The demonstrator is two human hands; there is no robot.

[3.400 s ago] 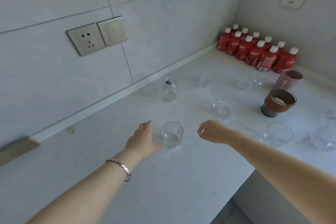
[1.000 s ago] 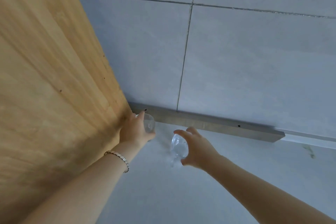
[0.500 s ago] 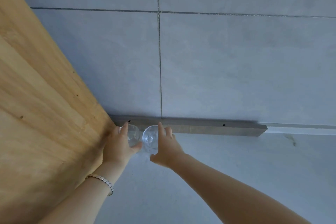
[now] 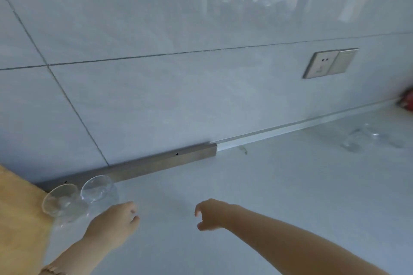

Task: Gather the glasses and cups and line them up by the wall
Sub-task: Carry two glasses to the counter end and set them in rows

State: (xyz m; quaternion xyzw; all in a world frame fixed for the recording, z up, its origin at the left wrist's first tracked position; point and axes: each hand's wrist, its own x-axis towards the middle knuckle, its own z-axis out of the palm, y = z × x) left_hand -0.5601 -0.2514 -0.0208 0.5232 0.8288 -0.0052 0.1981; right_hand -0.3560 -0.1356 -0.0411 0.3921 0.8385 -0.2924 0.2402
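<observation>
Two clear glasses stand side by side on the white counter at the left, close to the wall's metal strip: the left glass touches the wooden panel, the right glass is beside it. My left hand hovers just in front of them, fingers curled, holding nothing. My right hand is further right over bare counter, fingers loosely apart and empty. More clear glasses lie blurred at the far right.
A wooden panel bounds the counter on the left. The tiled wall carries a socket and switch plate. Something red shows at the right edge.
Both hands have let go of the two glasses and drawn back from the wall. The view has swung to the right, bringing the socket and the far glasses into sight.
</observation>
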